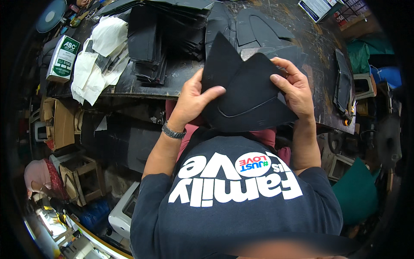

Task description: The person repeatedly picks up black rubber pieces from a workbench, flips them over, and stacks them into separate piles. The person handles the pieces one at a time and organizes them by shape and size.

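Between my two hands are black flat cut pieces (248, 97) with pointed corners, held above my lap at the table's near edge. One pointed piece seems to overlap another; a curved line or edge runs across the lower part. My left hand (194, 98) grips their left side, thumb on top and the other fingers mostly hidden behind. At the right edge, my right hand (295, 86) pinches them between thumb and fingers. Just beyond, more dark cut pieces (261, 28) lie flat on the table. What the material is, I cannot tell.
On the dark, scuffed table (319, 56) rise stacks of black pieces (144, 41). White crumpled sheets (110, 36) hang over its edge, beside a green-and-white can (63, 59). Another can (319, 9) stands far right. Below left are a cardboard box (62, 123) and a wooden stool (82, 179).
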Motion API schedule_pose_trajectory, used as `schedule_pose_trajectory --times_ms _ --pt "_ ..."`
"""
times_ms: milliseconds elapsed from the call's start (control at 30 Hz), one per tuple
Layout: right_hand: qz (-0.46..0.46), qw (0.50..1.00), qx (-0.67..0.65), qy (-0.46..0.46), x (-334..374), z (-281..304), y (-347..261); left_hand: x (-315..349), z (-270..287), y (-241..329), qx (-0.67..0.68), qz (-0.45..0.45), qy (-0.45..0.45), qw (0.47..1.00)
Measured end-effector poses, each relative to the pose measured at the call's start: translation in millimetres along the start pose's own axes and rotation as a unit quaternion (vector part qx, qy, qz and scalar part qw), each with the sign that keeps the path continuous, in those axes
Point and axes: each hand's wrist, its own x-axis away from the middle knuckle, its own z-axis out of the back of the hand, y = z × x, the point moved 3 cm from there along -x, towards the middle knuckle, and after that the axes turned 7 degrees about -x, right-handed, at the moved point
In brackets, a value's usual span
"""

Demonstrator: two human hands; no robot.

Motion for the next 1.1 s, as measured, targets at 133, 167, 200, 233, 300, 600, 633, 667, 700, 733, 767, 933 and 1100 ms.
schedule_pose_trajectory --times_ms 133,167,200,233,300,600,633,667,700,733,767,933,1100 --pt "-0.029 0.992 0.056 -0.109 -24.2 0.9 -6.4 18.4 27.5 -8.2 0.084 0.017 0.105 0.991" --pt "0.001 0.989 0.112 -0.095 -36.3 9.5 -10.0 24.4 35.1 -9.8 0.108 -0.003 0.125 0.986" --pt "0.026 0.983 0.169 -0.062 -50.9 19.3 -12.8 30.3 43.6 -11.8 0.109 -0.008 0.139 0.984" --pt "0.042 0.973 0.227 -0.024 -62.5 28.6 -15.7 36.8 53.0 -14.3 0.110 -0.011 0.158 0.981" --pt "0.029 0.940 0.340 0.020 -76.9 45.9 -20.4 52.8 72.1 -20.5 0.119 -0.014 0.181 0.976" --pt "-0.016 0.896 0.438 -0.077 -68.5 66.9 -6.1 234.3 193.5 -90.2 0.102 0.100 0.343 0.929" --pt "-0.026 0.899 0.431 -0.066 -69.3 68.5 -6.1 264.1 205.4 -102.7 0.088 0.129 0.385 0.910" --pt "-0.027 0.903 0.421 -0.080 -70.0 67.5 -4.9 290.0 216.7 -115.9 0.075 0.153 0.423 0.890" --pt "-0.043 0.905 0.418 -0.060 -71.9 68.6 -4.9 313.1 226.8 -130.5 0.067 0.179 0.460 0.867" --pt "-0.043 0.907 0.417 -0.042 -71.3 67.8 -3.5 333.7 235.8 -144.4 0.010 0.202 0.502 0.841" --pt "-0.034 0.906 0.418 -0.054 -72.7 65.2 -2.6 349.8 240.6 -158.4 -0.050 0.226 0.513 0.826" --pt "-0.016 0.896 0.439 -0.065 -78.8 59.8 -6.6 371.0 247.5 -185.3 -0.437 0.371 0.507 0.644" --pt "0.045 0.877 0.473 -0.066 -113.4 76.9 -20.9 329.6 231.8 -156.1 -0.584 0.477 0.432 0.494"
